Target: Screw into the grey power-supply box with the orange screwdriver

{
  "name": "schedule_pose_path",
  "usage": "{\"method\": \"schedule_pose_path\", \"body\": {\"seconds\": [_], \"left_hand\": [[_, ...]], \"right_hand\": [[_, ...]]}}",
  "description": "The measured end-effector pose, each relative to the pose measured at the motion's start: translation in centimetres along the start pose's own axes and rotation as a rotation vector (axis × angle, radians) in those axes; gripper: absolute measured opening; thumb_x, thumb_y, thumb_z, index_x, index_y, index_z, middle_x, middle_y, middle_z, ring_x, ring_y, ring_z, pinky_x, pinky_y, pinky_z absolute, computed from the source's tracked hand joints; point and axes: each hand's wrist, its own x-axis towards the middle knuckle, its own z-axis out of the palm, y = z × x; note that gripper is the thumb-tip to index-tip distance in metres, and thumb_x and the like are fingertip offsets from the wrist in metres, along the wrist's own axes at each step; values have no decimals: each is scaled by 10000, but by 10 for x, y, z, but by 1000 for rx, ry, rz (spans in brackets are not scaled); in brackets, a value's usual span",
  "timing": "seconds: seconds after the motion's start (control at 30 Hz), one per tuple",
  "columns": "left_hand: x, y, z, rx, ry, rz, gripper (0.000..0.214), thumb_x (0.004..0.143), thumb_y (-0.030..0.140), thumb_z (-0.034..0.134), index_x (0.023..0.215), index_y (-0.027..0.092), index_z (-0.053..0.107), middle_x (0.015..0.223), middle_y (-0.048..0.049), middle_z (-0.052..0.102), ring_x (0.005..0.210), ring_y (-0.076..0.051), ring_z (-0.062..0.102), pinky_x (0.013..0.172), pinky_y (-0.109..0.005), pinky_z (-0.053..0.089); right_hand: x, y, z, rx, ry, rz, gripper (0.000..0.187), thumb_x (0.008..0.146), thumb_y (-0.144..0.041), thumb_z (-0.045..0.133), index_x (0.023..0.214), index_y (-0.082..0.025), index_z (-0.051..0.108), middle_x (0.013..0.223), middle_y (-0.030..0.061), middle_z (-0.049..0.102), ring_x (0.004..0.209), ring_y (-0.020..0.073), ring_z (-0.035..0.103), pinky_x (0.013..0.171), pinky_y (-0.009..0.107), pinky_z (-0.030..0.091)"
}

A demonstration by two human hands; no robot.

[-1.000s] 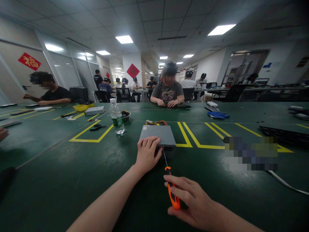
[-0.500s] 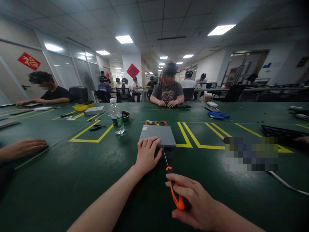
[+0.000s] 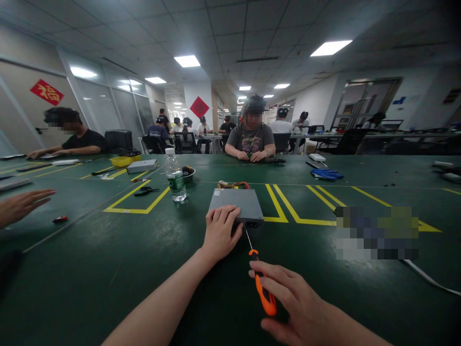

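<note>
1. your right hand has a light hold on the orange-and-black screwdriver, with the fingertips on the handle and the thumb lower down, near its butt end.
2. from that grip the thin shaft runs forward and slightly left, slanting to the near side of the gray metal box; whether the tip sits in a screw is too small to tell.
3. your left hand, ahead and to the left of the screwdriver grip, clasps the near left part of the box, fingers over the top and thumb by the near edge, just beside the shaft tip.
4. the box lies flat on the green table, straight beyond your right grip, with a dark socket in its near side, just right of your left thumb.
5. beyond your left hand, colored cables bunch at the far side of the box.
6. left of and beyond your left-hand grip stands a clear bottle, with a small bowl just behind it.
7. far to the right of and beyond both grips lie blue gloves.
8. well left of your left hand, a co-worker's hand is over the table.
</note>
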Motion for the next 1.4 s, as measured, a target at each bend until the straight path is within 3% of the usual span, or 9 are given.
{"method": "schedule_pose_path", "body": {"seconds": [0.13,0.27,0.47,0.67,0.8,0.93,1.13,1.23,1.4], "left_hand": [[0,0,0,18,12,6,317,852,313,506,1161,244,525,1194,-42,568,1122,-209,471,949,-383,280],[0,0,1,20,18,6,316,848,303,515,1158,243,522,1192,-40,572,1121,-205,475,949,-382,281],[0,0,1,19,22,7,315,850,306,514,1158,240,519,1189,-33,574,1120,-199,476,951,-382,277],[0,0,1,25,20,7,314,851,310,513,1157,241,523,1186,-39,576,1113,-204,480,947,-382,284],[0,1,1,18,25,8,309,853,311,509,1154,245,531,1181,-48,579,1108,-213,483,948,-391,283],[0,1,1,21,22,2,306,850,309,512,1149,244,531,1184,-43,577,1111,-210,481,948,-389,282],[0,1,0,40,29,10,306,851,308,510,1149,240,530,1183,-46,578,1104,-210,485,945,-387,284],[0,1,0,28,18,8,309,855,310,501,1155,239,521,1190,-48,574,1114,-210,476,948,-387,278],[0,1,0,8,8,4,310,861,314,488,1160,236,513,1194,-45,571,1116,-206,470,950,-386,272]], "right_hand": [[0,1,1,-39,-32,-31,309,926,-298,389,1185,-149,470,1154,193,586,997,233,609,786,359,516],[0,1,3,-54,42,-16,259,923,-337,443,1085,-137,476,1066,186,639,904,211,645,776,333,522],[-1,0,1,0,-64,17,367,911,-375,419,1193,-143,455,1177,189,577,1058,236,586,813,333,514],[-1,0,1,-38,-33,-10,322,911,-365,460,1137,-137,489,1107,183,621,926,220,638,793,342,517],[1,-1,0,-4,-67,18,378,895,-407,471,1152,-130,459,1125,182,614,984,220,621,816,326,511],[5,-3,-2,-8,-124,-14,338,916,-323,395,1194,-147,471,1154,190,584,1005,244,607,793,360,516],[5,-5,-2,-3,-38,-6,284,941,-339,390,1107,-122,470,1106,202,617,951,220,633,779,339,523],[6,-5,-4,26,-75,36,319,948,-374,353,1126,-128,451,1147,199,599,988,219,624,796,339,525],[9,-5,-5,-21,-152,-21,320,942,-314,362,1195,-150,470,1166,201,580,1013,250,609,765,361,532]]}}
